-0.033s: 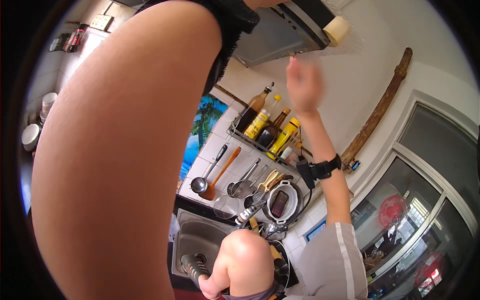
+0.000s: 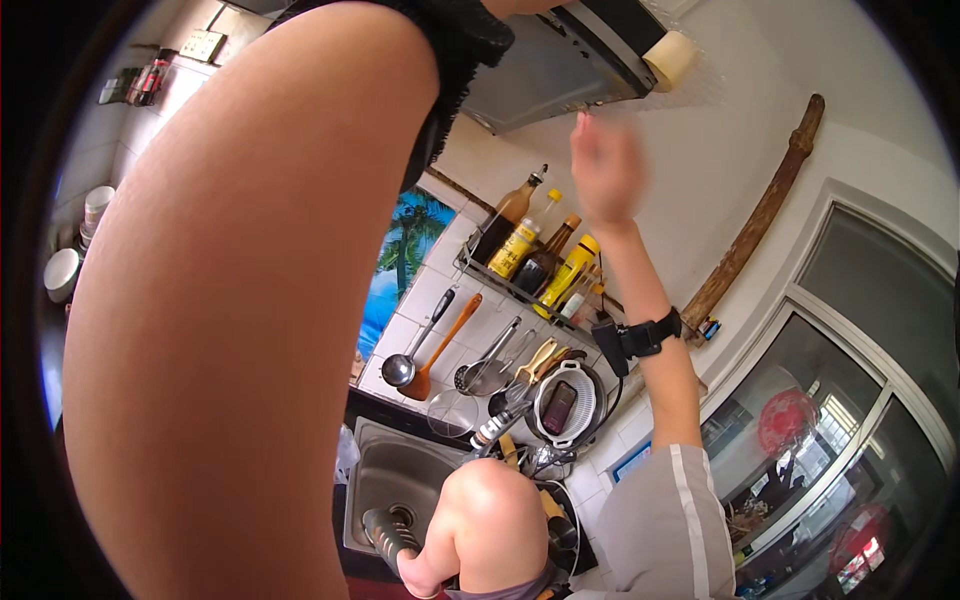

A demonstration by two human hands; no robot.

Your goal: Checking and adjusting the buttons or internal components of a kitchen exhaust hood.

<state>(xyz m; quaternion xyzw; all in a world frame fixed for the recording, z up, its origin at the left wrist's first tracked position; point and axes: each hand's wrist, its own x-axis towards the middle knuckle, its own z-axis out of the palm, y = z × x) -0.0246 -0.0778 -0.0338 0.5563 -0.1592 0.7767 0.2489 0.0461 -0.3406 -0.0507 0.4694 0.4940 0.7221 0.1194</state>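
My left arm fills the left side, very close, with a black strap near its top. A sliver of my left hand (image 2: 520, 6) shows at the top edge, fingers hidden. My raised right hand (image 2: 610, 165) is blurred, its fingertips at or just below the lower edge of a dark metal appliance (image 2: 545, 75) overhead; what it holds, if anything, is unclear. A cream cylinder (image 2: 672, 60) is at that appliance's right corner. A black strapped device (image 2: 645, 340) is on my right forearm. A bent knee (image 2: 490, 500) is below, with a sandalled foot (image 2: 390, 535) in the sink.
The steel sink (image 2: 385, 455) is below a rail of hanging utensils (image 2: 425, 380). A wire shelf (image 2: 470, 262) holds several bottles. A strainer basket (image 2: 560, 425) hangs on the right. A wooden pole (image 2: 750, 225) leans beside a glazed window frame (image 2: 835, 355); containers (image 2: 62, 272) stand far left.
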